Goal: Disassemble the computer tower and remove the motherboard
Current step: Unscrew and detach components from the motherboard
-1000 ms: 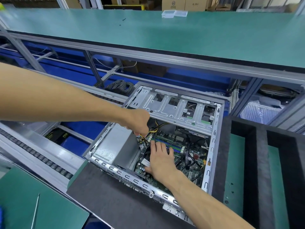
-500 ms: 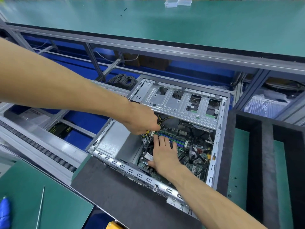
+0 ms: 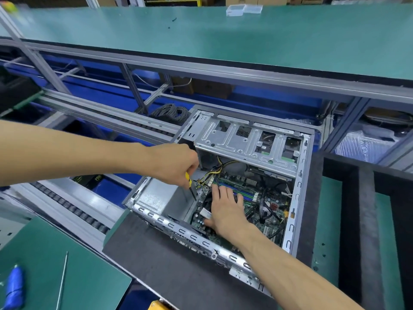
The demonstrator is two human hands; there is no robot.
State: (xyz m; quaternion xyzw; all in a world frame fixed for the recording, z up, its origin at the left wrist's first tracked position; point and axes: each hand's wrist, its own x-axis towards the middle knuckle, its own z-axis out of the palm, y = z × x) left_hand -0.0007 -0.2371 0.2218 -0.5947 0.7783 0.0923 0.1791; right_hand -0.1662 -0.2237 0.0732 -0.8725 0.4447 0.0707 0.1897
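Green motherboard (image 3: 263,218) under flat right hand (image 3: 225,211); left hand (image 3: 176,164) grips screwdriver (image 3: 191,186).

Bright even overhead light, soft shadows, wide-angle edge warp, slight blur.

Ahead of you runs the long green bench (image 3: 290,41), with clear plastic boxes (image 3: 243,9) at its far edge, a coil of grey cable (image 3: 171,113) beneath it, and nearer you a blue-handled tool (image 3: 14,287) beside a thin metal rod (image 3: 62,280).
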